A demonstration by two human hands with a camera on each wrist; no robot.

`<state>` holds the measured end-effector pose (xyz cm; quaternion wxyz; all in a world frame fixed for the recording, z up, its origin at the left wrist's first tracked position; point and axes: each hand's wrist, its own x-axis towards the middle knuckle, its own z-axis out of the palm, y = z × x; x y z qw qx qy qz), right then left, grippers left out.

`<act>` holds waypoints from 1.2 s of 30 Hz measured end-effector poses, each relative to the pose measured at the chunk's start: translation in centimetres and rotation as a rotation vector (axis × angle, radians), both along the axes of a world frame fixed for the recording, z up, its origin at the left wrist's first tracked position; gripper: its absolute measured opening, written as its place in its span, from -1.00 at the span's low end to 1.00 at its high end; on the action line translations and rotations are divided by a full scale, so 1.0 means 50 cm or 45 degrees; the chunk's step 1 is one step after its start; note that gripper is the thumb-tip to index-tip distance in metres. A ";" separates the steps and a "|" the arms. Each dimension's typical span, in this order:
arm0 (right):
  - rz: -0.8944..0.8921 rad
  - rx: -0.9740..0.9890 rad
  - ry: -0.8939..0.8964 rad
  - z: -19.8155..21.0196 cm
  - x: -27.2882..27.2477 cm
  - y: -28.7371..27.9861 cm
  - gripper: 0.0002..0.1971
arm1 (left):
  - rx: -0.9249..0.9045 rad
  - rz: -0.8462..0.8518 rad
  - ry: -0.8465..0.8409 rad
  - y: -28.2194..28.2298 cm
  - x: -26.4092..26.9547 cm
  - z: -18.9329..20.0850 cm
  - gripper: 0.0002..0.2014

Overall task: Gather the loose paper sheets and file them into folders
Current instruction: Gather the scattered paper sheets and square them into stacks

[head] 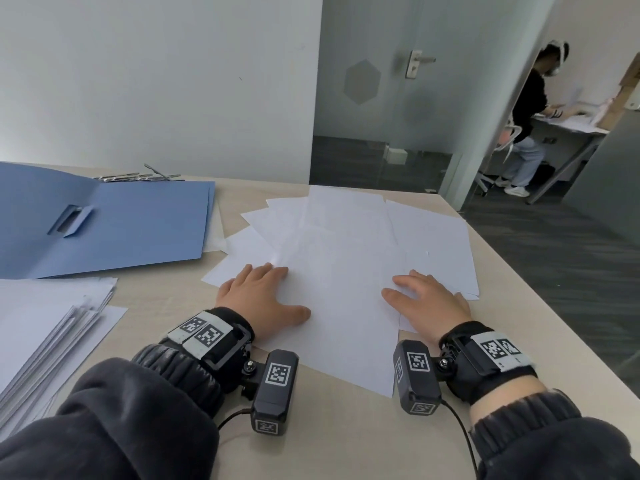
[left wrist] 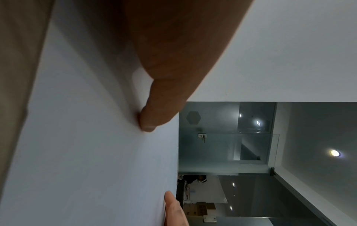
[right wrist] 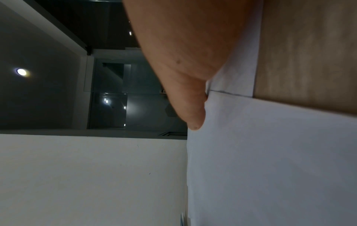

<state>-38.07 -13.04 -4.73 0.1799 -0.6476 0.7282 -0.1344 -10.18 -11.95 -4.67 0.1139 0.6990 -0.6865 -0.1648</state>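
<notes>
Several loose white paper sheets (head: pixel 346 244) lie fanned out over the right half of the wooden table (head: pixel 346 427). My left hand (head: pixel 263 296) rests flat on the left side of the nearest sheet, fingers straight. My right hand (head: pixel 426 299) lies flat on the right side of the same spread. An open blue folder (head: pixel 121 223) lies at the far left. In the left wrist view my thumb (left wrist: pixel 154 116) presses on white paper (left wrist: pixel 86 152). In the right wrist view my thumb (right wrist: pixel 193 113) touches the paper (right wrist: pixel 270 152) as well.
A thick stack of white sheets (head: pixel 45 327) sits at the near left edge. Metal folder clips (head: pixel 138 176) lie behind the blue folder. The table's right edge (head: pixel 554 306) drops to dark floor. Another person (head: pixel 530 119) works at a desk beyond the glass door.
</notes>
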 end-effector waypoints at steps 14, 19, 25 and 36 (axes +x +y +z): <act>0.028 0.120 0.055 0.024 0.005 0.253 -0.42 | 0.079 -0.102 -0.003 0.224 0.017 0.008 -0.20; 0.030 0.152 0.063 0.030 0.010 0.327 -0.43 | 0.059 -0.066 0.037 0.292 0.024 0.007 -0.22; 0.011 0.153 0.198 0.045 0.016 0.401 -0.36 | 0.083 -0.054 0.081 0.347 0.032 0.011 -0.26; 0.017 0.239 0.252 0.075 0.036 0.443 -0.16 | 0.209 -0.028 0.181 0.369 -0.006 0.085 -0.07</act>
